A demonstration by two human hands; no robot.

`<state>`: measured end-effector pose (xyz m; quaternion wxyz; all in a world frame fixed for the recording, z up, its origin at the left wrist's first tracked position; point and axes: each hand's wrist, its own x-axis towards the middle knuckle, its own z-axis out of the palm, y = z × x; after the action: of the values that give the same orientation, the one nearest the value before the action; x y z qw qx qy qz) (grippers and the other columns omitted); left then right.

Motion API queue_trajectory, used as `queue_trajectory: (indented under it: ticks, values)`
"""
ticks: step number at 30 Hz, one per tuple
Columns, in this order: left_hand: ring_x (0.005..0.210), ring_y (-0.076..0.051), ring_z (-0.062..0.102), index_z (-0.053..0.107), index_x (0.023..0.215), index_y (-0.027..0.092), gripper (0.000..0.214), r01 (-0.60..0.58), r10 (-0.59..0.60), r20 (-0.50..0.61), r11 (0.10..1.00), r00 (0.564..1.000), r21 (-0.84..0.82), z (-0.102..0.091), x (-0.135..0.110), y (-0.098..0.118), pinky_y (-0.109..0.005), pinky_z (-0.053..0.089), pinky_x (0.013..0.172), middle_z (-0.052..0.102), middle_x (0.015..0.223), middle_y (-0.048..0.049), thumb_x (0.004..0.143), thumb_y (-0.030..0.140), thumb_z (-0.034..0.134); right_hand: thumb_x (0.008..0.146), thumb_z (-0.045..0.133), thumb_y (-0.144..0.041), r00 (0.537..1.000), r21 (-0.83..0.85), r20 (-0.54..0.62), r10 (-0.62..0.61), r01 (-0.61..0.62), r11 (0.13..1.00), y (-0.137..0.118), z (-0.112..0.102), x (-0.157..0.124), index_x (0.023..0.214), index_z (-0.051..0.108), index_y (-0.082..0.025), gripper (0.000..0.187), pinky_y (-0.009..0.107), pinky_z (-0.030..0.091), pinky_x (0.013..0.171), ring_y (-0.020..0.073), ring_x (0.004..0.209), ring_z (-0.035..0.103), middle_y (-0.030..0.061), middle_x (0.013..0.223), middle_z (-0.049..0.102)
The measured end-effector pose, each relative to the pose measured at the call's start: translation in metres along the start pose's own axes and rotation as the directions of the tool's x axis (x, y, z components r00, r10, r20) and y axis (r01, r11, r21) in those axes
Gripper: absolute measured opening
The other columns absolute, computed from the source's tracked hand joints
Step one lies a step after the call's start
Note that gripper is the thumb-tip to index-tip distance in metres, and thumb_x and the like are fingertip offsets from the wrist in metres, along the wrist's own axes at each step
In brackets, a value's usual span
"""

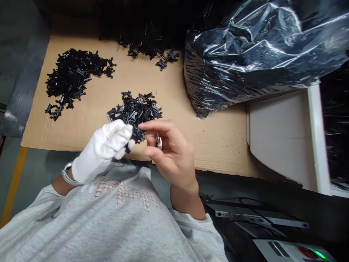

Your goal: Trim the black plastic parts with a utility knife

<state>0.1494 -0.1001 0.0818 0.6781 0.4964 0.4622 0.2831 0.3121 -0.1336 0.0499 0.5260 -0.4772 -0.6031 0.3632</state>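
Note:
My left hand (pixel 109 142), in a white glove, is closed with its fingers pinched together. A bit of a small black plastic part (pixel 127 149) shows below the fingertips; most of it is hidden. Bare and just to the right, my right hand (pixel 171 149) has its index finger and thumb apart. Its other fingers curl around a small shiny metal tool (pixel 159 141), whose kind I cannot make out. Right behind both hands lies a loose pile of black plastic parts (pixel 136 111) on the cardboard sheet (pixel 218 145).
A bigger heap of black parts (pixel 73 71) lies at the left, and more parts (pixel 147 45) sit in shadow at the back. A bulging black plastic bag (pixel 245 58) fills the back right, beside a white bin (pixel 283 134). Equipment with cables (pixel 256 216) stands below the right edge.

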Motion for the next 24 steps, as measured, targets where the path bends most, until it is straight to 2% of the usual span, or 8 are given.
queue_trajectory:
  ticks: [5,8,9,11,13,19,22,24]
  values:
    - [0.054,-0.010,0.048,0.051,0.067,0.022,0.029,-0.168,0.151,0.089,0.957,0.985,0.235,-0.005,0.012,-0.011,-0.025,0.046,0.060,0.052,0.058,0.0043,0.094,0.032,0.054,0.092,0.071,-0.032,0.991,0.028,0.053,0.122,-0.124,0.992,0.002,-0.001,0.007,0.080,0.064,-0.021,0.017,0.022,0.034,0.047,0.0081,0.052,0.043,-0.0050,0.065,0.056]
    - [0.078,-0.016,0.066,0.066,0.094,0.023,0.017,-0.107,0.186,-0.088,0.825,0.979,0.555,-0.037,0.020,-0.026,-0.029,0.049,0.078,0.073,0.085,-0.0016,0.095,0.036,0.055,0.090,0.069,-0.035,0.970,-0.116,0.048,0.240,-0.233,0.966,0.016,-0.007,0.019,0.076,0.063,-0.021,0.020,0.024,0.034,0.047,0.0097,0.051,0.042,-0.0053,0.059,0.053]
    - [0.085,-0.019,0.069,0.068,0.104,0.023,0.022,-0.006,0.202,-0.235,0.770,0.951,0.638,-0.053,0.021,-0.031,-0.031,0.050,0.080,0.076,0.093,-0.0042,0.095,0.039,0.056,0.088,0.070,-0.038,0.964,-0.168,0.032,0.263,-0.255,0.952,0.022,-0.008,0.024,0.075,0.064,-0.021,0.022,0.024,0.035,0.048,0.0106,0.052,0.044,-0.0041,0.060,0.055]
    - [0.097,-0.026,0.071,0.067,0.118,0.020,0.033,0.288,0.285,-0.523,0.583,0.803,0.760,-0.085,0.024,-0.040,-0.037,0.050,0.086,0.077,0.103,-0.0104,0.096,0.041,0.052,0.087,0.068,-0.042,0.953,-0.268,0.007,0.303,-0.290,0.919,0.035,-0.009,0.035,0.073,0.064,-0.022,0.025,0.026,0.034,0.050,0.0121,0.053,0.045,-0.0031,0.058,0.056]
    - [0.109,-0.033,0.070,0.065,0.126,0.018,0.039,0.486,0.338,-0.637,0.433,0.693,0.759,-0.112,0.029,-0.047,-0.041,0.048,0.091,0.077,0.110,-0.0147,0.098,0.040,0.048,0.085,0.066,-0.045,0.948,-0.341,-0.009,0.319,-0.302,0.890,0.047,-0.008,0.045,0.074,0.065,-0.021,0.026,0.028,0.035,0.053,0.0133,0.054,0.046,-0.0018,0.059,0.058]
    - [0.105,-0.038,0.070,0.071,0.112,0.014,0.039,0.591,0.241,-0.653,0.284,0.718,0.755,-0.140,0.056,-0.053,-0.042,0.047,0.083,0.076,0.114,-0.0229,0.092,0.044,0.055,0.084,0.064,-0.050,0.948,-0.453,-0.051,0.313,-0.301,0.839,0.065,-0.004,0.059,0.079,0.061,-0.021,0.029,0.032,0.038,0.060,0.0158,0.057,0.049,-0.0016,0.059,0.056]
    - [0.096,-0.035,0.070,0.069,0.095,0.018,0.024,0.555,0.229,-0.637,0.334,0.736,0.762,-0.140,0.060,-0.050,-0.040,0.044,0.078,0.077,0.105,-0.0197,0.090,0.037,0.057,0.086,0.064,-0.048,0.952,-0.455,-0.091,0.293,-0.302,0.838,0.062,-0.008,0.054,0.090,0.063,-0.020,0.028,0.033,0.041,0.064,0.0159,0.059,0.049,-0.0023,0.064,0.055]
    - [0.082,-0.027,0.066,0.062,0.082,0.021,0.018,0.468,0.247,-0.620,0.470,0.745,0.748,-0.135,0.056,-0.045,-0.036,0.041,0.072,0.074,0.087,-0.0113,0.089,0.037,0.058,0.088,0.064,-0.047,0.955,-0.446,-0.142,0.260,-0.296,0.845,0.056,-0.010,0.048,0.096,0.064,-0.020,0.028,0.034,0.043,0.067,0.0164,0.062,0.051,-0.0010,0.070,0.058]
